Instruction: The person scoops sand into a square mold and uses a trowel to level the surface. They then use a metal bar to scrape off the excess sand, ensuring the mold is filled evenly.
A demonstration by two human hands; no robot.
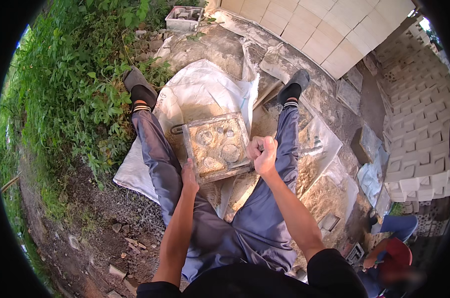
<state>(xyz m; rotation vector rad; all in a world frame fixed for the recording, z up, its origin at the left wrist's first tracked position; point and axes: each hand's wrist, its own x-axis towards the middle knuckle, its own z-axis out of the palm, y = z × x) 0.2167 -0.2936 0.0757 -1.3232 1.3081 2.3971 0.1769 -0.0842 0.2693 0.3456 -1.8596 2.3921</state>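
Note:
A square wooden-looking mould frame (216,148) filled with tan, sandy material is tilted between my legs. Several round shapes show in its surface, and a dark loop handle (177,129) sticks out on its left side. My left hand (189,176) grips the frame's near left edge, its fingers partly hidden behind it. Just off the frame's right side, my right hand (263,154) is closed in a fist with the thumb on top. Something dark shows between its fingers, too small to name. A white woven sack (200,82) lies spread under the frame, dusted with sand.
Green plants (81,99) crowd the left side, above gravel (135,213). Pale stacked blocks (309,30) stand ahead, with more block stacks (418,134) at right. A plastic crate (184,19) sits far ahead. Another person in red (396,253) is at lower right. Loose sand (317,198) lies beside my right leg.

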